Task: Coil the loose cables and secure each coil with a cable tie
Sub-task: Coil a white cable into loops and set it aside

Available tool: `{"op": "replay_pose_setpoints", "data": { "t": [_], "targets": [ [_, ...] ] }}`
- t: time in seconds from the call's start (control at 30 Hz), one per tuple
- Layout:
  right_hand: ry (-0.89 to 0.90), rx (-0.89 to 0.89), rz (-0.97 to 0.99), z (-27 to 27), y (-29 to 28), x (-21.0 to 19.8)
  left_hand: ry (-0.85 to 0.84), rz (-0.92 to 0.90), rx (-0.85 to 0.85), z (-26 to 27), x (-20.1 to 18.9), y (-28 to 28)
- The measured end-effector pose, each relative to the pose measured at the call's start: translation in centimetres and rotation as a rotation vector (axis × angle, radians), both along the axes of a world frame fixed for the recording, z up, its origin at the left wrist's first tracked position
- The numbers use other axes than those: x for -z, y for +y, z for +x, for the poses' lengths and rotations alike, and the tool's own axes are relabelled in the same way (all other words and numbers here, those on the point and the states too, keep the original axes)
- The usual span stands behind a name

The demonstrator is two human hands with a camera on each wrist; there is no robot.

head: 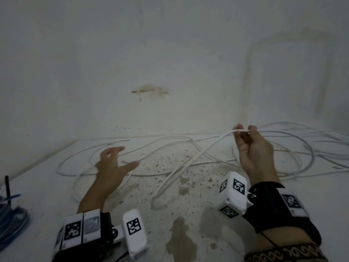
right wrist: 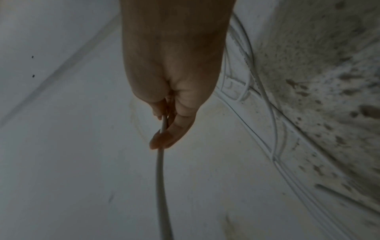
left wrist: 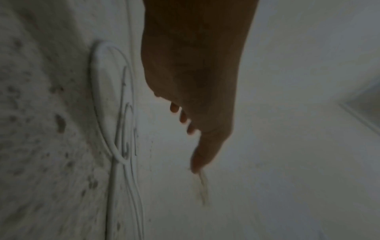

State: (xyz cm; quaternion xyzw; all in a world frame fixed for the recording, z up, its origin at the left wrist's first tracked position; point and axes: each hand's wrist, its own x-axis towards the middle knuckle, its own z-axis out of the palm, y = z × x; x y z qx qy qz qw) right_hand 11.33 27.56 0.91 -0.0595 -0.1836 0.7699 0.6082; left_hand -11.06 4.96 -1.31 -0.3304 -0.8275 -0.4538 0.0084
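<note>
A long white cable [head: 190, 159] sprawls in loose loops across the stained white surface [head: 170, 205]. My right hand [head: 245, 132] is raised at the right and pinches the cable near its end between thumb and fingertips; the cable [right wrist: 160, 170] runs down from the pinch. My left hand [head: 120, 157] hovers over the loops at the left with its fingers spread and holds nothing. In the left wrist view the left hand [left wrist: 195, 133] is dark and blurred, with white loops [left wrist: 123, 129] lying beside it.
More white cable loops [head: 302, 148] pile at the right by the wall. A blue cable bundle [head: 11, 220] and a black stick [head: 7, 188] sit at the left edge. A stained white wall [head: 151, 72] closes the back.
</note>
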Motion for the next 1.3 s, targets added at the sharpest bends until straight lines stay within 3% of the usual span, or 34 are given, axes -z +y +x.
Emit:
{"op": "replay_pose_setpoints", "data": {
  "t": [0.03, 0.1, 0.17, 0.37, 0.47, 0.57, 0.67, 0.77, 0.87, 0.97, 1.03, 1.2, 1.27, 1.3],
  "targets": [
    [-0.035, -0.017, 0.025, -0.4, -0.3, 0.0, -0.078, 0.03, 0.198, 1.1, -0.4, 0.4],
    [-0.083, -0.048, 0.046, -1.1, -0.8, 0.0, -0.21, -0.097, 0.59, 3.0, -0.6, 1.0],
    [-0.11, -0.064, 0.045, -1.4, -1.1, 0.1, -0.292, -0.174, 0.818, 4.2, -0.1, 1.6],
    [-0.174, -0.071, 0.043, -2.2, -1.8, 0.4, -0.696, 0.221, 1.014, 4.3, 0.2, 2.1],
    [-0.461, -0.239, 0.211, -2.7, -2.5, 0.7, -0.777, 0.476, 0.979, 4.4, -0.1, 2.4],
    [-0.936, -0.52, 0.648, -3.3, -5.0, 1.0, -0.901, 0.769, 0.802, 4.8, -0.6, 3.2],
    [-1.278, -0.791, 1.092, -5.0, -8.0, 1.5, -1.044, 1.058, 0.647, 4.9, -1.0, 3.6],
    [-1.502, -0.744, 1.438, -6.5, -9.7, 2.0, -1.127, 1.276, 0.533, 4.0, -1.1, 3.6],
    [-1.415, -0.681, 1.334, -6.0, -9.9, 1.3, -1.046, 1.177, 0.273, 2.4, -0.6, 3.2],
    [-1.189, -0.61, 1.182, -4.9, -8.9, 0.3, -0.77, 0.674, -0.106, 1.0, 0.8, 3.2],
    [-1.007, -0.632, 1.051, -4.3, -8.3, -0.2, -0.546, 0.45, -0.233, 1.0, 1.3, 3.5],
    [-0.546, -0.515, 0.559, -3.6, -7.2, -1.0, -0.239, 0.605, -0.1, 3.5, 0.2, 3.6],
    [-0.462, -0.444, 0.428, -3.8, -6.7, -0.8, -0.281, 0.662, 0.013, 4.0, -0.2, 3.3],
    [-0.449, -0.414, 0.379, -3.8, -6.6, -0.7, -0.386, 0.676, 0.132, 4.3, -0.4, 3.1]
  ]
}}
